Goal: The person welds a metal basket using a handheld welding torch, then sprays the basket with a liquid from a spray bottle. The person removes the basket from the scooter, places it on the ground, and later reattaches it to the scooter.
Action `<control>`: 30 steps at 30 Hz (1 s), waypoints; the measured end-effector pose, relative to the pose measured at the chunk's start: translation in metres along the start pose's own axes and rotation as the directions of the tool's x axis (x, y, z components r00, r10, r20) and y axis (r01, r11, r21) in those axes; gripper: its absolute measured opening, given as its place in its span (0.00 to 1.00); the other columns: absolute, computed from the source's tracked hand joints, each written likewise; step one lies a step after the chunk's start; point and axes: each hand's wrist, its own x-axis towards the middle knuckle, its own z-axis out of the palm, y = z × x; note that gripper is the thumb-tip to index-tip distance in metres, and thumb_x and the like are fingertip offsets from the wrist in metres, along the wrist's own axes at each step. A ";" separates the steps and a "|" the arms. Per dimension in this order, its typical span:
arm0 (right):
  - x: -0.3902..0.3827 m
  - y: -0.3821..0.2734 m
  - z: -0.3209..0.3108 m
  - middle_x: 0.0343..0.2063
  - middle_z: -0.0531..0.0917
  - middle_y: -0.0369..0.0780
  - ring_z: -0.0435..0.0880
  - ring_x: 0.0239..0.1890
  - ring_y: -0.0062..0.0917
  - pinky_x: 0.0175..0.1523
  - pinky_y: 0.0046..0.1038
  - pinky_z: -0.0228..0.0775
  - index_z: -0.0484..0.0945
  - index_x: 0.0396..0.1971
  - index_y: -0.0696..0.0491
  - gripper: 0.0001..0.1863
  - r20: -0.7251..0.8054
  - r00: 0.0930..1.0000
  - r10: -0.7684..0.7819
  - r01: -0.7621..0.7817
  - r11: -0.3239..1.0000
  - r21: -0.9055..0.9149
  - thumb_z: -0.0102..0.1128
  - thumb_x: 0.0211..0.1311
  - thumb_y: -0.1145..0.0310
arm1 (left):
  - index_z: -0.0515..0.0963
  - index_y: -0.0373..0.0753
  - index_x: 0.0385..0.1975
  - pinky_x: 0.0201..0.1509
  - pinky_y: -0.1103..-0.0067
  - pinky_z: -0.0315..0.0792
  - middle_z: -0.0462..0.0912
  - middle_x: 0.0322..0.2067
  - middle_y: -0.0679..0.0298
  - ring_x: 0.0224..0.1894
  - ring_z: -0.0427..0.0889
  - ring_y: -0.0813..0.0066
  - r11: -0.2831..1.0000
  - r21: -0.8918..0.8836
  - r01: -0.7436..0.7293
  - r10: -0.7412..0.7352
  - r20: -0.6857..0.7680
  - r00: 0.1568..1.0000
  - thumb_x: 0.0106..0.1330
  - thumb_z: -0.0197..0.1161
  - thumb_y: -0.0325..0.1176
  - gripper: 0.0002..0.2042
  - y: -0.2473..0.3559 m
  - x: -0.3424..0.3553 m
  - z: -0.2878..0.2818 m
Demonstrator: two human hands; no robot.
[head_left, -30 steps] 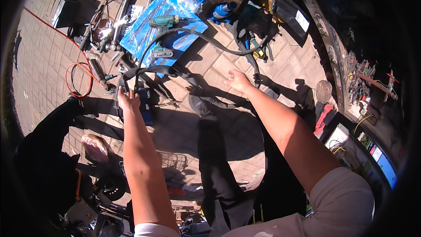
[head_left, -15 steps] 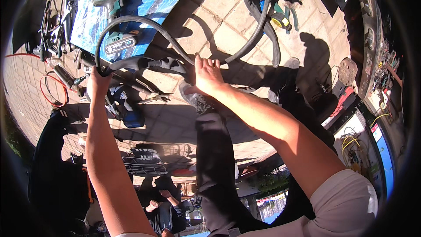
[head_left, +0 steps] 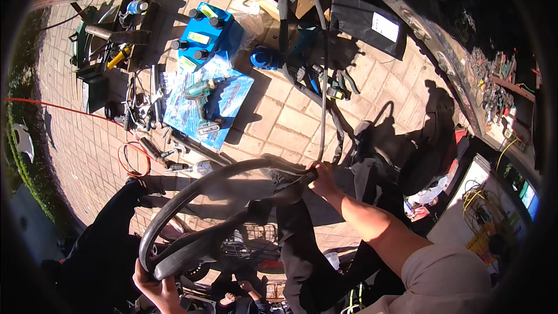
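Observation:
A long black rubber tube (head_left: 200, 189) forms a bent loop in front of me, running between my two hands. My left hand (head_left: 158, 289), low at the left, is closed round the loop's near end, where two strands come together. Further right, my right hand (head_left: 323, 180) grips the bunched strands at the other end. From there a thinner strand stretches up and away over the paving. A teal cordless drill (head_left: 200, 102) lies beyond the loop on a flat panel wrapped in blue plastic (head_left: 238, 90).
A blue box with black knobs (head_left: 209, 34) stands behind the panel. Hand tools lie at the left near a red hose (head_left: 64, 107). Pliers and a tape measure (head_left: 336, 92) lie beside a black box (head_left: 366, 23). People are close by; a person's hands (head_left: 247, 286) show below.
My left hand has drawn its end of the tube down toward me, and my right hand has shifted right and nearer. The view has tilted, showing more ground beyond the panel.

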 end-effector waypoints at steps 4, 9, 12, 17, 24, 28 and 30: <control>0.032 -0.084 -0.214 0.29 0.81 0.34 0.82 0.35 0.23 0.40 0.28 0.71 0.76 0.35 0.55 0.14 0.025 0.999 0.043 -0.049 0.952 0.303 0.69 0.47 0.72 | 0.73 0.30 0.39 0.33 0.83 0.71 0.76 0.27 0.64 0.27 0.76 0.80 0.972 -0.187 -0.139 0.125 -0.082 0.989 0.57 0.71 0.36 0.19 0.103 -0.009 -0.092; 0.122 -0.182 -0.399 0.34 0.82 0.35 0.79 0.35 0.14 0.41 0.20 0.72 0.75 0.43 0.60 0.18 0.311 0.946 0.096 -0.173 0.958 0.231 0.69 0.53 0.73 | 0.71 0.40 0.26 0.18 0.84 0.57 0.62 0.13 0.73 0.14 0.61 0.86 0.842 -0.475 -0.255 0.054 -0.397 0.916 0.63 0.65 0.34 0.10 0.180 0.069 -0.152; 0.213 -0.225 -0.429 0.36 0.85 0.41 0.81 0.36 0.20 0.44 0.25 0.74 0.76 0.46 0.65 0.22 -0.082 0.986 -0.149 0.169 0.841 0.513 0.69 0.55 0.68 | 0.71 0.42 0.25 0.18 0.84 0.57 0.62 0.13 0.75 0.13 0.62 0.86 0.921 -0.332 -0.206 0.131 -0.236 0.963 0.65 0.66 0.41 0.13 0.206 0.160 -0.135; 0.361 -0.278 -0.525 0.32 0.86 0.45 0.84 0.34 0.35 0.46 0.32 0.76 0.76 0.52 0.58 0.29 -0.239 0.950 -0.202 0.114 0.935 -0.337 0.70 0.51 0.58 | 0.75 0.40 0.31 0.20 0.82 0.57 0.67 0.16 0.76 0.18 0.64 0.88 0.929 -0.234 -0.288 0.335 0.194 0.922 0.65 0.64 0.40 0.10 0.203 0.337 -0.014; 0.463 -0.247 -0.496 0.44 0.82 0.50 0.81 0.47 0.41 0.53 0.40 0.72 0.76 0.53 0.56 0.29 0.079 0.996 -0.044 0.088 0.690 -0.718 0.69 0.51 0.61 | 0.81 0.31 0.36 0.37 0.67 0.75 0.85 0.29 0.51 0.32 0.85 0.58 0.870 0.282 -0.404 0.308 0.329 0.893 0.49 0.72 0.40 0.20 0.171 0.511 0.148; 0.520 -0.209 -0.475 0.50 0.80 0.50 0.78 0.53 0.44 0.59 0.41 0.69 0.73 0.57 0.56 0.31 -0.078 0.997 0.011 -0.061 0.728 -0.683 0.69 0.53 0.59 | 0.81 0.35 0.44 0.45 0.67 0.76 0.85 0.37 0.49 0.42 0.85 0.54 0.883 0.343 -0.320 0.215 0.312 0.926 0.51 0.66 0.34 0.19 0.145 0.561 0.223; 0.543 -0.202 -0.475 0.51 0.80 0.50 0.78 0.53 0.44 0.59 0.42 0.70 0.72 0.58 0.56 0.32 -0.135 0.989 0.054 -0.129 0.757 -0.641 0.68 0.54 0.57 | 0.77 0.34 0.50 0.48 0.65 0.76 0.84 0.40 0.47 0.46 0.83 0.54 0.917 0.154 -0.369 0.279 0.415 0.866 0.57 0.64 0.41 0.23 0.128 0.581 0.254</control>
